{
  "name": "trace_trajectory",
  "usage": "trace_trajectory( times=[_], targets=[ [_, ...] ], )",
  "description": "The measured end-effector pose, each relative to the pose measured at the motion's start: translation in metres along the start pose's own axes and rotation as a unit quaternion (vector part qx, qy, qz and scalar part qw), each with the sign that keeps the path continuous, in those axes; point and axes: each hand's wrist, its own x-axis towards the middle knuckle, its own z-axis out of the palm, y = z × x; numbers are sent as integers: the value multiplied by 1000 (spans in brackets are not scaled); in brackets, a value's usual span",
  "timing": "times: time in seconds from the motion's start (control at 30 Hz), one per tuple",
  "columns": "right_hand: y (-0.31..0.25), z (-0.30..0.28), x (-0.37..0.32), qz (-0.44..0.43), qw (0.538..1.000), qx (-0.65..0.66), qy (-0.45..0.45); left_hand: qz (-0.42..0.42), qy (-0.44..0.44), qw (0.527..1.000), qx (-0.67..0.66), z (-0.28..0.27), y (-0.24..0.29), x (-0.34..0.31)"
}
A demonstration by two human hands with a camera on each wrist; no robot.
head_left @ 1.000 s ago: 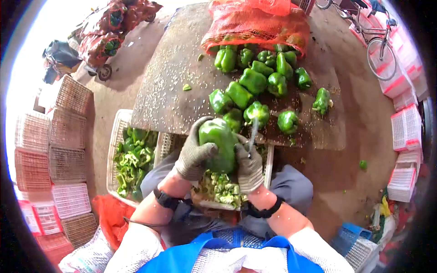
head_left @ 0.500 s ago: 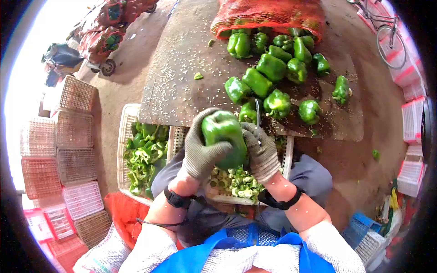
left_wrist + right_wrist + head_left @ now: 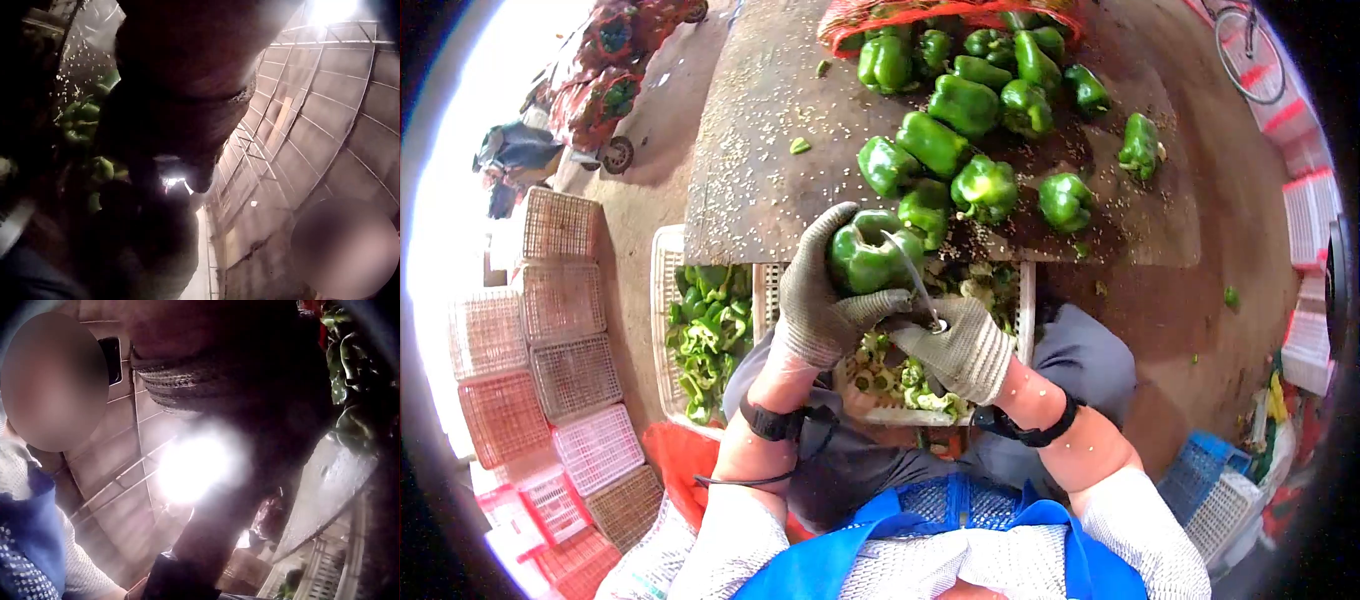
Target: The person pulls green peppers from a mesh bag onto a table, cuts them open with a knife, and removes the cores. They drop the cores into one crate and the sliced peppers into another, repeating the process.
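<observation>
In the head view my gloved left hand (image 3: 812, 300) grips a green bell pepper (image 3: 862, 265) from its left side, just off the near edge of the board. The pepper's stem end faces up. With curled fingers, my gloved right hand (image 3: 965, 350) holds a knife (image 3: 914, 276) with a narrow, slightly curved blade, whose tip lies at the pepper's top. Several whole bell peppers (image 3: 963, 106) lie on the board beyond the hands. Both wrist views are dark, and the pepper in my left hand is hidden there.
The wooden board (image 3: 750, 180) is scattered with pale seeds, and a red mesh sack (image 3: 840, 22) of peppers lies at its far side. A crate (image 3: 662, 340) of cut peppers stands at left; another crate (image 3: 1027, 315) with pepper trimmings sits between the knees. Stacked crates (image 3: 565, 300) line the left.
The pepper has turned so its stem end shows, and the knife blade has swung left from beside it onto its top. The head view has tilted down, so the board and sack appear higher.
</observation>
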Motion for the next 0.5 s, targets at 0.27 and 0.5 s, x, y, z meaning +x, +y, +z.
trace_trajectory(
  times=[0.27,0.5],
  targets=[
    [23,17,12,-32,998,-54,-19,41,42,998,38,-2,12,-4],
    [41,39,20,-48,994,-93,-36,-107,130,949,-267,-13,5,13]
  ],
)
